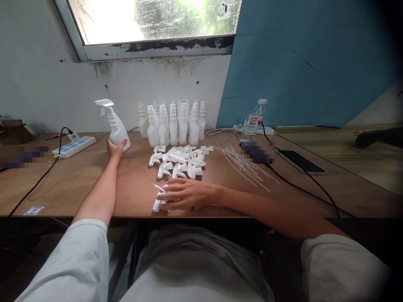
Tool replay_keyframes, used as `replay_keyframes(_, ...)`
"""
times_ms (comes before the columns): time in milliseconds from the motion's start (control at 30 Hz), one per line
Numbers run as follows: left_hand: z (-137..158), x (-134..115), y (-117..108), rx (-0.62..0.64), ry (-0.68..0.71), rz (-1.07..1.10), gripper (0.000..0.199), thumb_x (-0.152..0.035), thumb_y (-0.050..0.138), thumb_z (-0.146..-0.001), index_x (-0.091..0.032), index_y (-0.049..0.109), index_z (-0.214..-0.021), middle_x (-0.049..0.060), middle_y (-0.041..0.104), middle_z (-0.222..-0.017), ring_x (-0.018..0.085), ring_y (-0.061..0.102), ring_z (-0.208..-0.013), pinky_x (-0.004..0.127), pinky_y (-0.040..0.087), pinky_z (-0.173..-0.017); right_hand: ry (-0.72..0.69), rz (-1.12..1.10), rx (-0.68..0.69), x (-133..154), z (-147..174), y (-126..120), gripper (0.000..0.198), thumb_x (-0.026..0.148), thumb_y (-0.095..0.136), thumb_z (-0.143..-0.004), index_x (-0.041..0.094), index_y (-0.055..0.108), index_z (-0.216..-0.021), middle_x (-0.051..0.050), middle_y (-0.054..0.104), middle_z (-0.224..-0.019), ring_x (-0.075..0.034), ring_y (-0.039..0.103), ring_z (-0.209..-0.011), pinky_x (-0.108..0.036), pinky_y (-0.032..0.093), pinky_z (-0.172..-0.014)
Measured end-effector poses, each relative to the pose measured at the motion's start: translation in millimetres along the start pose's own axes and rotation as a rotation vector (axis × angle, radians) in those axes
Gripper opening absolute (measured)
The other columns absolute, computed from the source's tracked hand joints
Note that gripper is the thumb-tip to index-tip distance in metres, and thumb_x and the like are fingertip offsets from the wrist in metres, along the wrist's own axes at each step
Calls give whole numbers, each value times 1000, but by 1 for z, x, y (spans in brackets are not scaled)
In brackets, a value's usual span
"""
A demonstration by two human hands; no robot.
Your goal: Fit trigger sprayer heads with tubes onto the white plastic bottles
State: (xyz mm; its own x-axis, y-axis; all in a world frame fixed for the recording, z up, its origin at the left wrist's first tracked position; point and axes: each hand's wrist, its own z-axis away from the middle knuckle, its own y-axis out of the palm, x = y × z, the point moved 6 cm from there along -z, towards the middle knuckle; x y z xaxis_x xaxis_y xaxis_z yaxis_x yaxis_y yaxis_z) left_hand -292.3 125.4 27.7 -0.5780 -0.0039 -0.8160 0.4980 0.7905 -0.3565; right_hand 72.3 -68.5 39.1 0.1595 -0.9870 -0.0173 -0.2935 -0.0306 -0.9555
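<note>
My left hand (pixel 116 147) grips the lower body of a white spray bottle (pixel 118 129), which has a trigger head fitted on top and stands at the left of the table. At the front edge, my right hand (pixel 185 193) is closed over a white trigger sprayer head (pixel 157 203). A short thin piece (pixel 158 187) sticks out to the left by its fingers; part of the head is hidden under the hand. Just beyond lies a pile of loose white trigger heads (pixel 179 158). Behind the pile stand several white bottles (pixel 173 126) without heads.
Thin white tubes (pixel 242 163) lie scattered right of the pile. Farther right are a clear water bottle (pixel 252 123), a phone (pixel 301 162) and black cables. A power strip (pixel 74 146) and a cardboard box (pixel 14 132) sit at the left. The wooden table (pixel 132 197) ends close to my body.
</note>
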Motion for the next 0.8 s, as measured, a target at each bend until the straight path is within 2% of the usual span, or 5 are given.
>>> replay_keyframes(167,-2,9,2,29,-88,-75,53,-29,74,-72,-8,50,-115,25,58,-127,39,54,-123,49,41,-103,98,44,13,-17,-3,14,44,26,44,-97,38,52,-139,4,49,-148,-16,42,-140,-32,13,-126)
replay_keyframes(300,1,0,-6,-50,62,-61,54,-28,66,-80,-8,48,-126,21,56,-133,34,50,-127,47,37,-108,189,23,-288,-36,14,-11,38,25,49,-96,30,59,-132,-3,57,-140,-20,52,-133,-43,26,-122)
replay_keyframes(433,18,-54,-12,-111,532,9,50,-41,54,-91,-13,48,-132,12,52,-140,27,43,-135,46,27,-116,582,-167,-807,-71,58,-48,20,33,56,-93,28,72,-105,-4,71,-104,-13,68,-75,-29,56,-76)
replay_keyframes(567,50,-109,-3,-22,786,70,49,-55,38,-96,-20,58,-124,7,52,-141,26,34,-143,49,15,-121,894,-443,-1126,-105,101,-59,36,57,61,-86,23,70,-85,5,49,-54,-7,44,-39,-19,36,-39)
replay_keyframes(800,97,-148,17,119,961,70,37,-46,47,-93,-27,63,-121,11,57,-137,30,38,-141,54,15,-121,997,-772,-1064,-133,112,-51,60,77,66,-65,18,63,-70,1,59,-53,-7,49,-32,-19,26,-26)
